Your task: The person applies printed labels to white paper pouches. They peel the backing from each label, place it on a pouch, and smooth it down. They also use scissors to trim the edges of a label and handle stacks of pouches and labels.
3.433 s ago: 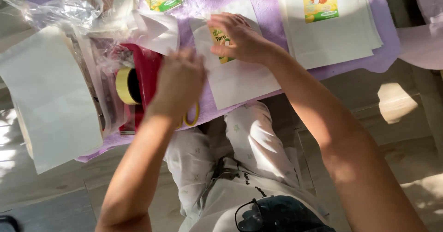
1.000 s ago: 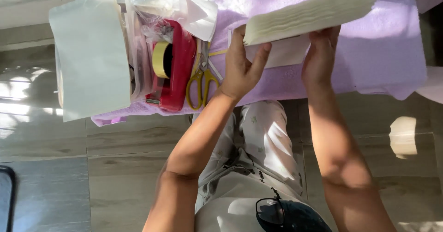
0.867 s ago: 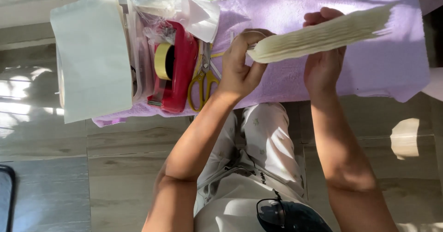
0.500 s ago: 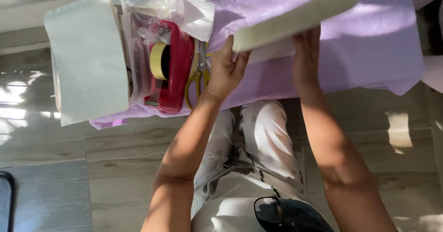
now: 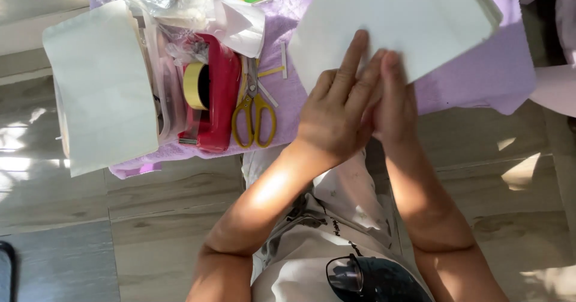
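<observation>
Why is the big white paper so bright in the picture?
In the head view, strong sunlight falls on the white paper stack and washes out its surface; the left hand and right hand pressed on it are a bit soft; sun patches mark the wooden floor.

1. Both arms are bare from the upper arm down; no sleeves, watch or bracelets show.
2. The left hand has no rings and short, unpainted nails.
3. The right hand is likewise without jewellery or a glove.
4. The person wears light, whitish trousers dotted with a faint small pattern.
5. A light grey top with dark lettering covers the torso.
6. Dark-framed glasses hang at the chest, against a dark patch of clothing.
</observation>
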